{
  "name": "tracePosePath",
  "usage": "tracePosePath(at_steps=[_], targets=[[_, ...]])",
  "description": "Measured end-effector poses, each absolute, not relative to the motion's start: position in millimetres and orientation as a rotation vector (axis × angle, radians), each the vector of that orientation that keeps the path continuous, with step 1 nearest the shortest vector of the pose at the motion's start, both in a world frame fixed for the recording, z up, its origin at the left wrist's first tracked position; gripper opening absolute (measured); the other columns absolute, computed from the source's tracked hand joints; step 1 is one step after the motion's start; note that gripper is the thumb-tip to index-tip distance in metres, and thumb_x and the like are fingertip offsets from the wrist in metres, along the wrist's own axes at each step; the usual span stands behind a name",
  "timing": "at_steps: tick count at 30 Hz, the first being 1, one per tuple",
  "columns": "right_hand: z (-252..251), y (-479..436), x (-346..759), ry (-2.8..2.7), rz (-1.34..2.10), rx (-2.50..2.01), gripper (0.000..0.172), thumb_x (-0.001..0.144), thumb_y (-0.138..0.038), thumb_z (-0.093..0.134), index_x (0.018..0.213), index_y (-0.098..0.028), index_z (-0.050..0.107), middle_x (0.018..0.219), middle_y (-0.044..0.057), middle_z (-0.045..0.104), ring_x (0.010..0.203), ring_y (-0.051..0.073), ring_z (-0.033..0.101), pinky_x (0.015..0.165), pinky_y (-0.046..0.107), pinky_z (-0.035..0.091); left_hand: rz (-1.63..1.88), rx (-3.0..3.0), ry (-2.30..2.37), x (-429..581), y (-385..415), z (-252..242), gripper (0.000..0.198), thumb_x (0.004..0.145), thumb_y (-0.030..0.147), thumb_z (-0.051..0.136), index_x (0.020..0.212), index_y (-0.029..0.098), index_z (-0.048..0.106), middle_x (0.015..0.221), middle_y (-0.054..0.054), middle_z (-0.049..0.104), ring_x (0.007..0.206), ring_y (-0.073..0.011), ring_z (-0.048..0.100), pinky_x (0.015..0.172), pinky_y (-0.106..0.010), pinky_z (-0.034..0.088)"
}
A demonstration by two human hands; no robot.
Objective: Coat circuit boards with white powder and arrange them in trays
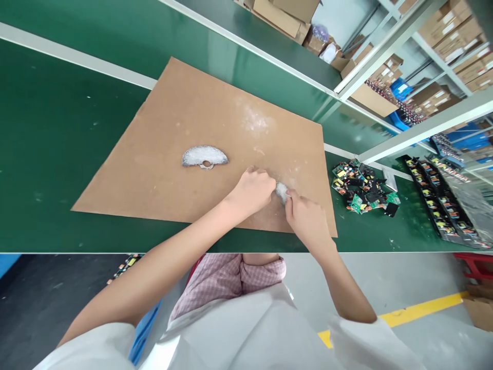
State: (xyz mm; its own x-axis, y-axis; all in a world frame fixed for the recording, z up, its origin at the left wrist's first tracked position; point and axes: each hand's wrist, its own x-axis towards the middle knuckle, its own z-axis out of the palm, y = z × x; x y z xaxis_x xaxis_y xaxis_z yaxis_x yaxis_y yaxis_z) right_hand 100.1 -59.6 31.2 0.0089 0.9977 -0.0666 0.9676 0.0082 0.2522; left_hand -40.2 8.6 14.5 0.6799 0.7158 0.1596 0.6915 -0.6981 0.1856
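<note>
A brown cardboard sheet (162, 154) lies on the green table (57, 128). Both hands meet over its near right part. My left hand (252, 190) is closed, fingers curled on a small whitish lump (282, 191). My right hand (306, 218) pinches the same lump from the other side. A grey-white half-disc piece with a small hole (204, 156) rests on the cardboard, to the left of and beyond my hands. White powder is smeared on the cardboard farther back (256, 122).
A pile of small green and black circuit boards (362, 187) lies right of the cardboard. Black trays of boards (442, 205) sit at the far right. Metal shelving with cardboard boxes (454, 36) stands behind. A yellow floor line (419, 310) runs below the table edge.
</note>
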Motion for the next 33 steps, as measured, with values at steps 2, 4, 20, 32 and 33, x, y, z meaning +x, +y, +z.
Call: tracePosePath(at_steps=[2, 4, 20, 32, 33], targets=[[29.9, -47.1, 97.6, 2.074, 0.212, 2.09, 0.024, 0.098, -0.025, 0.033, 0.11, -0.02, 0.053, 0.079, 0.005, 0.064, 0.069, 0.022, 0.063, 0.054, 0.024, 0.034, 0.334, 2.787, 1.159, -40.3, 9.3, 13.6, 0.023, 0.079, 0.009, 0.047, 0.084, 0.014, 0.069, 0.088, -0.011, 0.068, 0.096, -0.0225, 0.061, 0.086, -0.035, 0.042], [30.4, -28.7, 95.5, 2.109, 0.214, 2.116, 0.026, 0.099, -0.025, 0.031, 0.11, -0.02, 0.054, 0.084, 0.006, 0.065, 0.073, 0.022, 0.063, 0.056, 0.024, 0.035, 0.336, 2.801, 1.159, -40.5, 10.2, 12.9, 0.023, 0.08, 0.011, 0.046, 0.084, 0.014, 0.069, 0.088, -0.011, 0.067, 0.095, -0.0228, 0.061, 0.086, -0.035, 0.042], [31.6, -26.1, 97.9, 2.12, 0.178, 2.117, 0.027, 0.1, -0.026, 0.031, 0.109, -0.019, 0.055, 0.087, 0.007, 0.066, 0.076, 0.022, 0.063, 0.059, 0.024, 0.035, 0.317, 2.783, 1.164, -40.3, 9.3, 15.0, 0.024, 0.081, 0.011, 0.045, 0.085, 0.012, 0.068, 0.089, -0.012, 0.066, 0.093, -0.0233, 0.061, 0.084, -0.035, 0.043], [36.4, -29.4, 93.3, 2.096, 0.158, 2.105, 0.028, 0.1, -0.026, 0.028, 0.108, -0.018, 0.054, 0.089, 0.008, 0.065, 0.079, 0.023, 0.063, 0.062, 0.025, 0.037, 0.326, 2.761, 1.169, -40.2, 7.2, 19.3, 0.024, 0.081, 0.01, 0.045, 0.089, 0.012, 0.068, 0.092, -0.012, 0.066, 0.092, -0.0233, 0.061, 0.082, -0.034, 0.043], [36.2, -26.6, 93.7, 2.108, 0.158, 2.105, 0.028, 0.1, -0.026, 0.028, 0.108, -0.018, 0.054, 0.088, 0.008, 0.065, 0.078, 0.023, 0.063, 0.062, 0.025, 0.037, 0.322, 2.764, 1.173, -40.2, 7.3, 19.3, 0.024, 0.081, 0.01, 0.045, 0.089, 0.012, 0.068, 0.092, -0.012, 0.066, 0.092, -0.0231, 0.061, 0.082, -0.034, 0.043]])
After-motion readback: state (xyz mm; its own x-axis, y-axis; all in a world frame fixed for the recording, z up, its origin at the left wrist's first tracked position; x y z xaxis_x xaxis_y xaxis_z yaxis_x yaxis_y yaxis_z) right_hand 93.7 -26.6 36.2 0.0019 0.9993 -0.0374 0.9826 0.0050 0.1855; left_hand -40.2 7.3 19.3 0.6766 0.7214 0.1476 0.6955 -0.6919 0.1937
